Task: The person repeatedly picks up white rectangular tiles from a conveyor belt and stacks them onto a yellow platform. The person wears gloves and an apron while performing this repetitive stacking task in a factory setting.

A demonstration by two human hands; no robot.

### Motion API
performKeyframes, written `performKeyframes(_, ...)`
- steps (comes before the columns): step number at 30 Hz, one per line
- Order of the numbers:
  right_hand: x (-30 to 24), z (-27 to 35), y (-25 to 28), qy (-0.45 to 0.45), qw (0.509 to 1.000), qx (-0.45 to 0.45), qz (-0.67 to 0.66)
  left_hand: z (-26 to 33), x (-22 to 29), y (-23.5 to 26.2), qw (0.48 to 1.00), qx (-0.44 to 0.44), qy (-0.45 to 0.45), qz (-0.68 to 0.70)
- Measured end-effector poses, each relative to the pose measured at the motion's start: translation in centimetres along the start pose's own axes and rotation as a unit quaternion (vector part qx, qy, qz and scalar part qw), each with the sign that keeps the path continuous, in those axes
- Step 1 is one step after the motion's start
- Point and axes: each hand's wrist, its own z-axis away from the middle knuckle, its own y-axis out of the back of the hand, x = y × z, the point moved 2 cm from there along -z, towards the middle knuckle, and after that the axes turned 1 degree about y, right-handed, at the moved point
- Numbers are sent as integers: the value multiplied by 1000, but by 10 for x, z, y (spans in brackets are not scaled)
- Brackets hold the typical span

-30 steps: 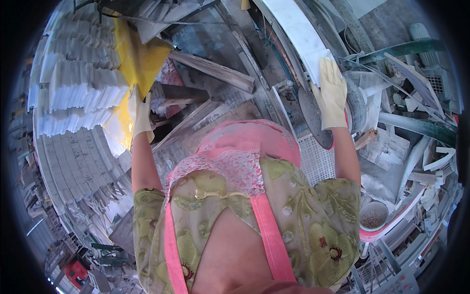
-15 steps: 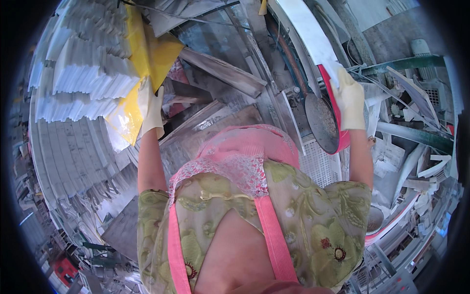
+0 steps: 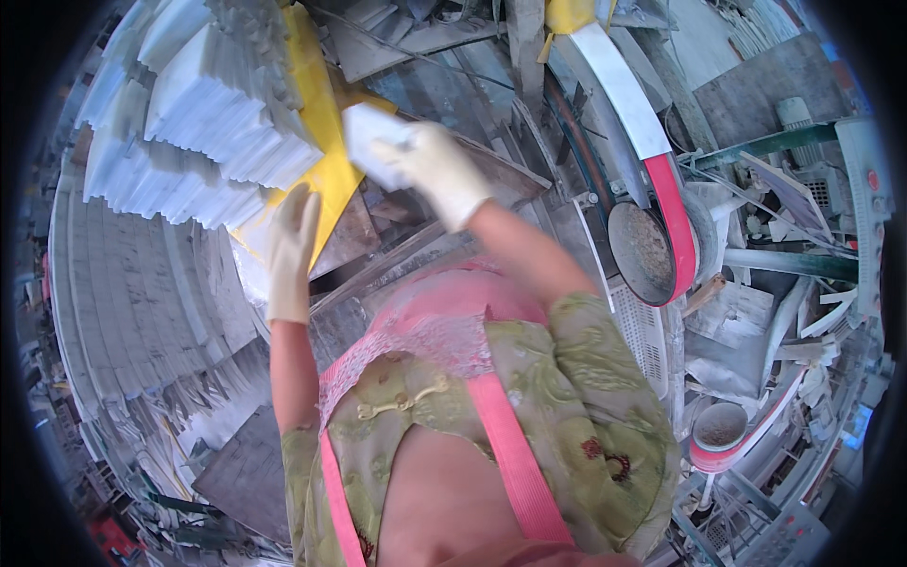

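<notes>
My right hand [image 3: 439, 175], in a cream glove, is out in front of me and closed on a white tile [image 3: 373, 142], which is blurred by motion. The tile hangs over the edge of a yellow sheet [image 3: 326, 184]. On the left, my gloved left hand [image 3: 291, 246] is held up beside that sheet with its fingers stretched out, and nothing shows in its grip. Just beyond it stand tall stacks of similar thin white tiles [image 3: 222, 113].
To the right, a narrow red belt [image 3: 673, 231] curves round a grey roller [image 3: 647, 250], with a long white strip [image 3: 619, 90] lying along it. Wooden boards [image 3: 491, 170] lie ahead. A green metal bar [image 3: 794, 263] and broken pieces crowd the right side.
My right hand has left the belt's end and swung left across my front, now carrying a white tile. My left hand stays by the yellow sheet, and my body has turned slightly.
</notes>
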Motion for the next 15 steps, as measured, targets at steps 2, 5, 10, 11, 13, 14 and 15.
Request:
performKeyframes(2, 8, -21, -65, 73, 989, 6, 131, 4, -11, 26, 978, -24, 163, 129)
performKeyframes(5, 31, -32, -137, 125, 949, 19, 288, -5, -29, 41, 926, 0, 304, 224)
performKeyframes(10, 56, -19, -178, 301, 848, -37, 434, 4, -35, 32, 924, 25, 300, 238)
performKeyframes(11, 54, -17, -174, 340, 836, -39, 429, 6, -35, 21, 909, 86, 329, 242)
performKeyframes(13, 47, -14, -152, 349, 838, -96, 408, 10, -32, 12, 914, 87, 287, 273)
performKeyframes(14, 44, -9, -136, 343, 835, -136, 409, 10, -31, 10, 921, 81, 243, 293)
performKeyframes(15, 41, -4, -113, 372, 817, -168, 407, 8, -33, 7, 918, 112, 252, 286)
